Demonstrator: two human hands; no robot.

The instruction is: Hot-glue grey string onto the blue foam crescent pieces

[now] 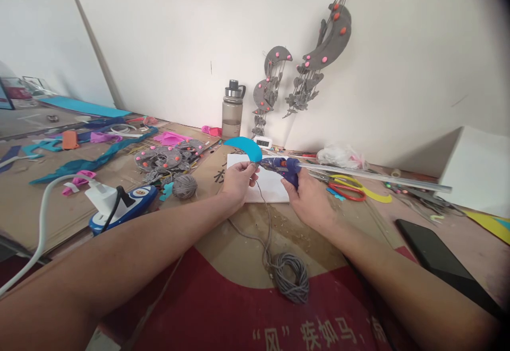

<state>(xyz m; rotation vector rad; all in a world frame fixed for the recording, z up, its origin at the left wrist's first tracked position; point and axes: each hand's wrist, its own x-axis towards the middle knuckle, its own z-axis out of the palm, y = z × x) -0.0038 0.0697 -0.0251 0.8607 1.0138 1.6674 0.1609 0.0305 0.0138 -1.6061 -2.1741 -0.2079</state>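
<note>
My left hand (pixel 238 183) pinches the lower tip of a blue crescent (pixel 245 146), which looks like foam or felt. Grey yarn (pixel 268 213) trails down from these fingers to a loose coil (pixel 291 277) lying on the cardboard. In my right hand (pixel 313 194) is a dark blue glue gun (pixel 292 170), its nozzle up against the crescent's tip by my left fingers. A long clear glue stick (pixel 378 174) juts out of the gun's back to the right. Beneath both hands lies a white sheet (pixel 261 194).
To the left are a power strip (pixel 123 210) with a white plug, a grey yarn ball (pixel 185 186) and grey decorated crescents (pixel 167 157). A bottle (pixel 232 109) stands at the wall. Red-handled scissors (pixel 346 190) and a black phone (pixel 438 255) lie to the right.
</note>
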